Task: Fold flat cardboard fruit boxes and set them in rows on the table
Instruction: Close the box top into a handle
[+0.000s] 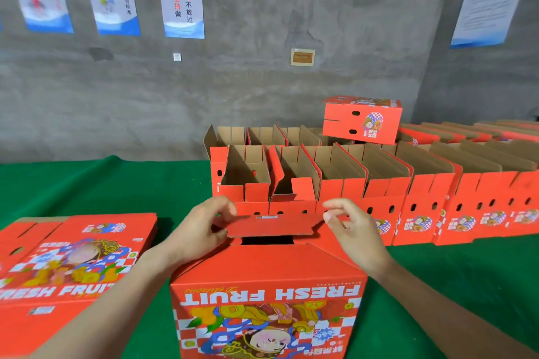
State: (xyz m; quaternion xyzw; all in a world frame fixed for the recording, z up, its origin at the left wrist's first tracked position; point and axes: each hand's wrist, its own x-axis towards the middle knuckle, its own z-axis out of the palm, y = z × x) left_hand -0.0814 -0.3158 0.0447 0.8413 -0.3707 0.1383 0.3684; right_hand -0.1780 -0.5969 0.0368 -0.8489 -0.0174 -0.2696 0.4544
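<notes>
While our left hand (201, 232) pinches the left end of the top flap (274, 227) and our right hand (357, 230) pinches its right end, the flap lies across the top opening of the printed box (267, 280). Left of this box lies a stack of flat boxes (67, 256). Behind the box, rows of open folded boxes (350, 181) stand on the green table (102, 186). Farther behind it, one closed box (363, 121) rests on those rows.
</notes>
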